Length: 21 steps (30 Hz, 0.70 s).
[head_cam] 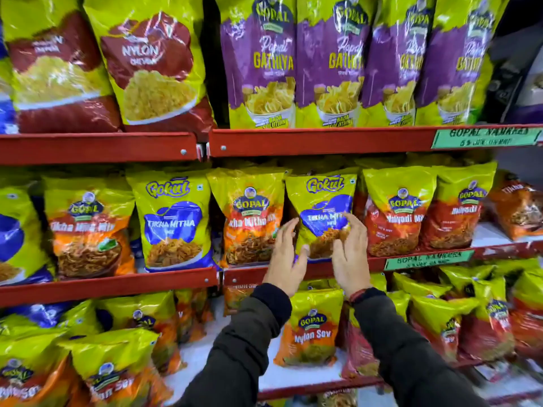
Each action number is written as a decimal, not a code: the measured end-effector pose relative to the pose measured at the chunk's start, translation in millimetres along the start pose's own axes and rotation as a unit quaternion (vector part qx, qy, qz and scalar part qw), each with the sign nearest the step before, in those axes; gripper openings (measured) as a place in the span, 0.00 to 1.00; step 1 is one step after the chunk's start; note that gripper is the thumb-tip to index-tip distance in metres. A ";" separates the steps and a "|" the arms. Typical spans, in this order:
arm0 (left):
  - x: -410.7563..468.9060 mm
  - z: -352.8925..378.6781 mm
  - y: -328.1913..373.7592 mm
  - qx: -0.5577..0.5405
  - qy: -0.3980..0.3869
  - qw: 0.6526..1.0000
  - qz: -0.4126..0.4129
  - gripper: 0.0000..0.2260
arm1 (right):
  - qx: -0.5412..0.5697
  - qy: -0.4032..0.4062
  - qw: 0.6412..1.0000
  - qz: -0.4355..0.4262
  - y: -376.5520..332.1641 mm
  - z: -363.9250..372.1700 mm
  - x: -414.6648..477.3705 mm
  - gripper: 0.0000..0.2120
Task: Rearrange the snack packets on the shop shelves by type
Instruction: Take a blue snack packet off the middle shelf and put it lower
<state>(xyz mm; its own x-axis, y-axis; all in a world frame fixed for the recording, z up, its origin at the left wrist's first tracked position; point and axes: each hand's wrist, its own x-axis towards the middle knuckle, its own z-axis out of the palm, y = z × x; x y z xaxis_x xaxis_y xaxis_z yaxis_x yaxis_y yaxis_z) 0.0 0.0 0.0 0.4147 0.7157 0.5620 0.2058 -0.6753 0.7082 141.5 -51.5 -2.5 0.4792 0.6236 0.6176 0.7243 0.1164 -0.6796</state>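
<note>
A: Where's the blue Gokul packet (322, 212)?
B: Upright on the middle shelf (111, 284), between the two hands.
A: And the hands?
B: Left hand (284, 261) and right hand (350, 257) are spread, flanking its lower half; blurred, so contact is unclear. An orange Gopal packet (249, 215) stands just beyond the left hand.

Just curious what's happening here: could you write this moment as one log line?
step: sorting middle shelf | left hand: open, at left edge of Gokul packet | right hand: open, on its front | packet: upright, not lifted
</note>
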 end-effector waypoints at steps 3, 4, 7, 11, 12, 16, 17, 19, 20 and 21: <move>22.0 23.8 -2.0 -0.035 -0.055 0.986 -0.153 0.27 | 0.064 -0.027 0.989 0.130 21.2 -2.5 18.9 0.33; 30.8 32.6 -2.4 -0.047 -0.067 0.977 -0.196 0.27 | 0.081 -0.053 0.981 0.167 26.2 -4.5 24.8 0.34; 45.6 50.7 -12.1 -0.075 -0.065 0.961 -0.257 0.28 | 0.083 -0.119 0.970 0.197 45.6 -4.3 35.4 0.28; 51.8 63.1 -15.8 -0.083 -0.052 0.963 -0.252 0.27 | 0.078 -0.148 0.965 0.199 66.4 -0.3 41.6 0.36; 52.8 64.0 -12.7 -0.086 -0.043 0.965 -0.245 0.26 | 0.085 -0.151 0.964 0.201 68.9 1.1 42.7 0.37; 57.9 65.0 -1.0 -0.069 0.007 0.976 -0.206 0.28 | 0.103 -0.142 0.969 0.176 65.5 -0.4 40.8 0.33; 58.8 65.0 1.8 -0.067 0.016 0.977 -0.199 0.28 | 0.107 -0.137 0.970 0.168 64.9 -2.6 39.1 0.34; 58.9 63.1 6.5 -0.066 0.024 0.980 -0.186 0.27 | 0.111 -0.128 0.974 0.151 63.2 -8.3 35.2 0.33; 57.4 62.6 7.6 -0.069 0.030 0.981 -0.179 0.26 | 0.116 -0.121 0.976 0.139 62.7 -10.6 32.8 0.32; 54.9 62.4 8.5 -0.073 0.034 0.981 -0.177 0.27 | 0.120 -0.114 0.978 0.130 62.7 -12.5 30.2 0.32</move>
<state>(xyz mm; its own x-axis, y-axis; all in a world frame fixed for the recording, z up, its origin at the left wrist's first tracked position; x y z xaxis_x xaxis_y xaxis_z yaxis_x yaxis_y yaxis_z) 79.8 22.5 10.3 0.2789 0.9146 0.2928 0.1956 -0.3526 0.9151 207.6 -35.0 -21.5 0.4895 0.8086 0.3264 0.4424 0.0923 -0.8920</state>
